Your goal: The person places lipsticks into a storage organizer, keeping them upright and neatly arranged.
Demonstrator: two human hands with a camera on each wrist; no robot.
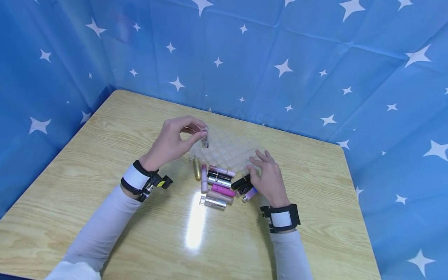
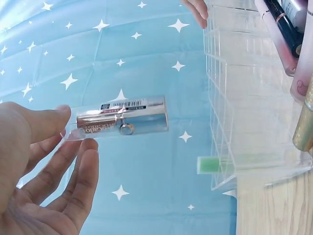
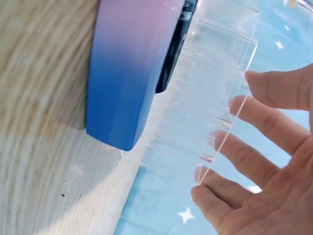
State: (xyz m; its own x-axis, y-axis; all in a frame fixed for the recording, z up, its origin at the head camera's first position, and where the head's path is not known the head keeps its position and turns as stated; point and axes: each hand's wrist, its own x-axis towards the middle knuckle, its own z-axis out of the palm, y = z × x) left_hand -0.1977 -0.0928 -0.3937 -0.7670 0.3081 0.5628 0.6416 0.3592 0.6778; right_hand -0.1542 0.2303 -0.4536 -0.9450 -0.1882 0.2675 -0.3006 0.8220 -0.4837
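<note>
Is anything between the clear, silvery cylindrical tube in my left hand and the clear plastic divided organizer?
Nothing visible separates the tube in your left hand from the organizer. However, a small green-and-white cylinder appears to occupy a compartment at its left end, so that slot may be blocked.

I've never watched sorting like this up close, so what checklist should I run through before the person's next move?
1. Clear tube held: ok. The left grip pinches the clear tube near one end.
2. Tube roughly upright: ok, judging by the head view.
3. Organizer steadied: ok, it seems. The right grip has its fingers at the edge of the clear organizer.
4. Slot under the tube free: cannot tell. The see-through walls blur together, and a green-ended item occupies one end.
5. Other cosmetics put away: not ok. A cluster of loose tubes lies on the table.
</note>
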